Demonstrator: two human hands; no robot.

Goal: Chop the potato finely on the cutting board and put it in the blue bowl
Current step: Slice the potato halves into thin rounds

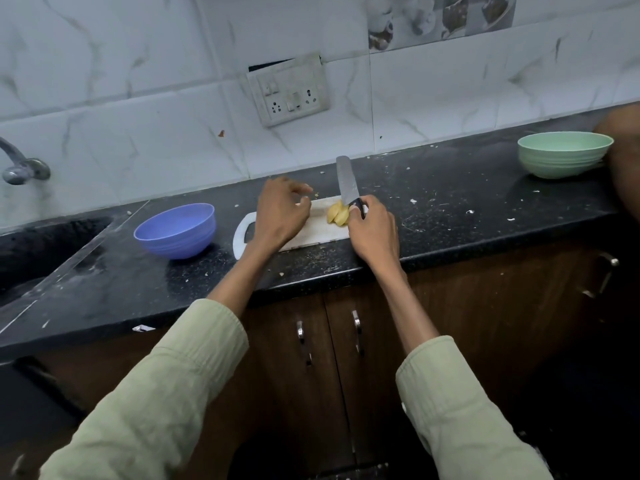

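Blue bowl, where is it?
In the head view, the blue bowl sits on the black counter, left of the cutting board and right of the sink.

Counter (450,216): black speckled stone, dusted with pale crumbs and flecks. Behind the counter, white marble-pattern wall tiles (138,81); a grimy switch-and-socket plate (289,90) sits crooked on them, dark gap above it. Picture tiles (440,15) at the wall's top. Sink (38,247) sunk into the counter's left end, chrome tap (20,166) above it. Below the counter, dark wood cabinet doors (485,323) with metal handles (356,329). Light even, cool.
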